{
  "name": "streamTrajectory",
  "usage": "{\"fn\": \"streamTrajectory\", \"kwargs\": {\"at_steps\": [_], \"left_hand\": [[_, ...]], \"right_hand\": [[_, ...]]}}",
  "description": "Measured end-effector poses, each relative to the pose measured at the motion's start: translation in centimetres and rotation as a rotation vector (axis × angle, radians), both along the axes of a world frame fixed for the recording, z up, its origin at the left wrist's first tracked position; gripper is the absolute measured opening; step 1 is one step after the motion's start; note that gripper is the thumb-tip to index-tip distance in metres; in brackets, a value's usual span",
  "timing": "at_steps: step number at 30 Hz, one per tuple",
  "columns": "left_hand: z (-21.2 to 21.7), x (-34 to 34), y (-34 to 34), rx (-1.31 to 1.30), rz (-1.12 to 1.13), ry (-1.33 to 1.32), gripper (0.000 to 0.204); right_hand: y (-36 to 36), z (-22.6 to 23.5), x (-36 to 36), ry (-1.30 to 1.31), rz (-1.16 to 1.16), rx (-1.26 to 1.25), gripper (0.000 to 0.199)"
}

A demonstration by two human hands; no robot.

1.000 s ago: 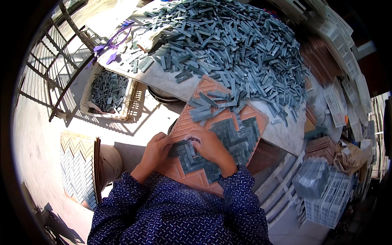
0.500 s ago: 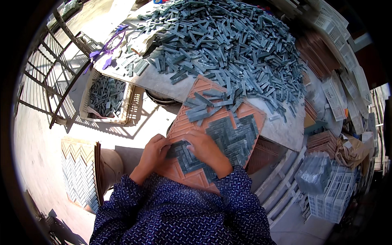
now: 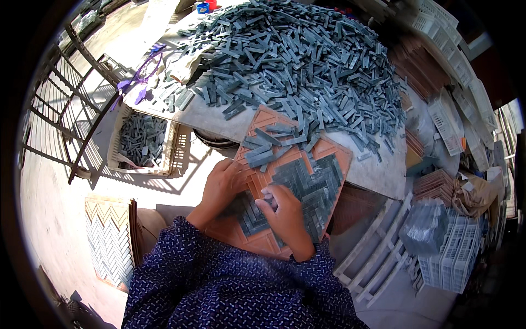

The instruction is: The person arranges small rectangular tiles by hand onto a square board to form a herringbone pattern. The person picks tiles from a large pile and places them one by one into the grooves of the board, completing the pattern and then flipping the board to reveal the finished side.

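An orange herringbone-grooved tray [image 3: 268, 118] leans between my body and the table edge. Dark grey-green stone strips [image 3: 315, 192] fill many of its grooves in a zigzag. Several loose strips [image 3: 258, 156] lie across its upper part. My right hand [image 3: 286, 213] hovers over the laid strips, its thumb and fingers closed together; whatever they hold is too small to make out. Over the tray's left edge is my left hand [image 3: 221, 183], its fingers blurred and partly hidden above the bare grooves.
A big heap of stone strips [image 3: 307, 71] covers the table [image 3: 375, 178]. A cream crate [image 3: 171, 145] with strips stands at left, near a filled panel [image 3: 109, 236]. White crates [image 3: 446, 257], stacked trays [image 3: 433, 186] and a slatted pallet [image 3: 378, 252] sit at right.
My left hand has moved up the tray's left edge. My right hand has shifted slightly right and down, with its fingers drawn together. The view has shifted a little.
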State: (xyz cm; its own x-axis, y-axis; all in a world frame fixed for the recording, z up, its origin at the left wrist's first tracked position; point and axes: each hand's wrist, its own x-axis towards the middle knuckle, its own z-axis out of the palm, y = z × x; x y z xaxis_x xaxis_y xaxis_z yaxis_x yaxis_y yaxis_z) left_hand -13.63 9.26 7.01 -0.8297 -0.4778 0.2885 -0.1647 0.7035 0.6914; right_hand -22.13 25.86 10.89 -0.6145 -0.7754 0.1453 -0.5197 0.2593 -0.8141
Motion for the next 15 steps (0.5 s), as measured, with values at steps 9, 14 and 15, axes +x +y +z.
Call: {"fn": "streamTrajectory", "kwargs": {"at_steps": [9,14,15], "left_hand": [[-1.3,-3.8,-0.8,-0.165,-0.103,-0.032,0.022],[-0.7,-0.8,-1.1,-0.189,-0.071,-0.015,0.02],[-0.4,0.2,-1.0,-0.185,-0.055,-0.046,0.02]], "right_hand": [[4.2,-0.7,-0.2,-0.148,-0.055,-0.026,0.018],[5.2,-1.3,-0.7,-0.186,-0.067,-0.052,0.018],[5.2,-1.1,-0.8,-0.186,-0.073,-0.047,0.018]]}}
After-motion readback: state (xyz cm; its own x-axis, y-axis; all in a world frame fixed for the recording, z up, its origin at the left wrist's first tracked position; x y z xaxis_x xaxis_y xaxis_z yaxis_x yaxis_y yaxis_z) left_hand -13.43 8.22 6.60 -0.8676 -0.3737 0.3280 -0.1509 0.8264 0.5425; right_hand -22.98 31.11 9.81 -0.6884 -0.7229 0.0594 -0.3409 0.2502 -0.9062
